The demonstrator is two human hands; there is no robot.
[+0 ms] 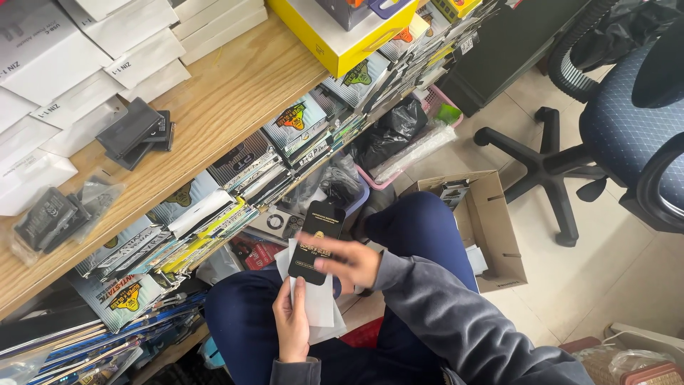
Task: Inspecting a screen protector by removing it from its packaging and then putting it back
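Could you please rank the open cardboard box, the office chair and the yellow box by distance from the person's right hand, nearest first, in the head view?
From the right hand:
1. Open cardboard box, on the floor just right of the knee.
2. Office chair, farther right.
3. Yellow box, up on the wooden shelf.

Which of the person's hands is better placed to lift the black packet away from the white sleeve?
Probably the right hand: its fingers already grip the black packet, while the left hand holds the white sleeve beneath.
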